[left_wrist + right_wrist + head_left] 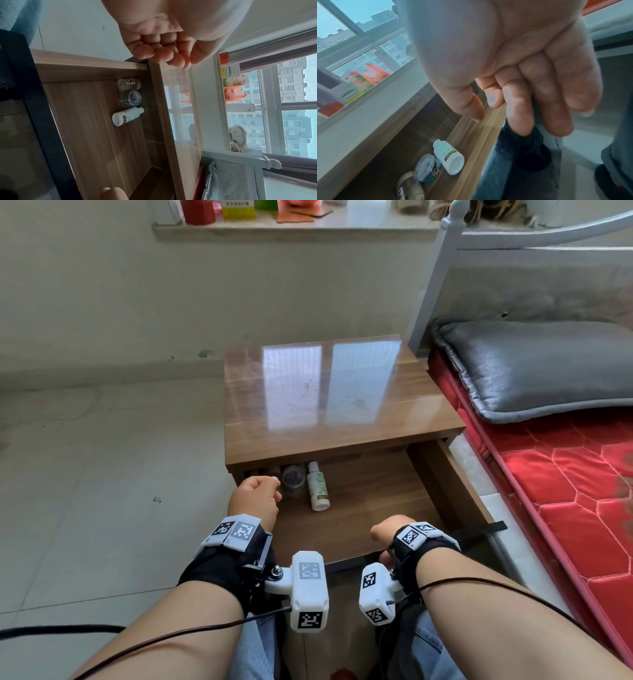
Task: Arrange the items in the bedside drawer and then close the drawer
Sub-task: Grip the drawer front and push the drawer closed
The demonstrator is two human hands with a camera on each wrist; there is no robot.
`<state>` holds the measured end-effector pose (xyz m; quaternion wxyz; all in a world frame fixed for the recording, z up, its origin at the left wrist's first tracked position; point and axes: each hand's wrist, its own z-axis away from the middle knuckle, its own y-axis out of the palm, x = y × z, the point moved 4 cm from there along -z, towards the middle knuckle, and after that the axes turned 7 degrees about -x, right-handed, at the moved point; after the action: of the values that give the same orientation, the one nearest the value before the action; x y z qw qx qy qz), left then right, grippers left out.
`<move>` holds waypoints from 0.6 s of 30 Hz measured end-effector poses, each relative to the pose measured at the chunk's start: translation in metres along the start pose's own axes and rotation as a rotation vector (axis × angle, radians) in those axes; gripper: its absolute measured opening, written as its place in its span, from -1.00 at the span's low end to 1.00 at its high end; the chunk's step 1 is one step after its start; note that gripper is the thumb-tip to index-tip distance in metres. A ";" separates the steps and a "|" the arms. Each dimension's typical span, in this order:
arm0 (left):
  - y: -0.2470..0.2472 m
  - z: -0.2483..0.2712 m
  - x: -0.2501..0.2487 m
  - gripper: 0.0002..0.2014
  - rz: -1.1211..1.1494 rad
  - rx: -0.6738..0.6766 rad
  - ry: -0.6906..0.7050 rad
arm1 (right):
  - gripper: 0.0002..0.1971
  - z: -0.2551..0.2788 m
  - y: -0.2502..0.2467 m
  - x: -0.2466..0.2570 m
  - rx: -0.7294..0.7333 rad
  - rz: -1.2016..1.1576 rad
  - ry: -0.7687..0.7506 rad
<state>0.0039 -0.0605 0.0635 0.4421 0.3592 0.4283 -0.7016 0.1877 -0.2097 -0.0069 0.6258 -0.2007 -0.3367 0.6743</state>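
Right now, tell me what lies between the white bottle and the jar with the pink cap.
A small round clear container with colourful clips inside lies between the white bottle and the pink-capped jar, shown best in the left wrist view.

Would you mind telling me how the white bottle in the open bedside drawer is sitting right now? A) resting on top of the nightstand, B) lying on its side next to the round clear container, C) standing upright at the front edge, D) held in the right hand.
B: the white bottle lies on its side on the drawer floor, beside the round clear container, and neither hand holds it.
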 end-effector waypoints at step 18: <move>0.000 -0.019 -0.009 -0.86 0.022 -0.018 -0.004 | -0.57 -0.026 -0.019 0.057 -0.140 -0.396 -0.195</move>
<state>0.0090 -0.0407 0.0642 0.4537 0.3583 0.4298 -0.6936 0.2109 -0.1490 -0.0030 0.6949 -0.1073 -0.4743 0.5297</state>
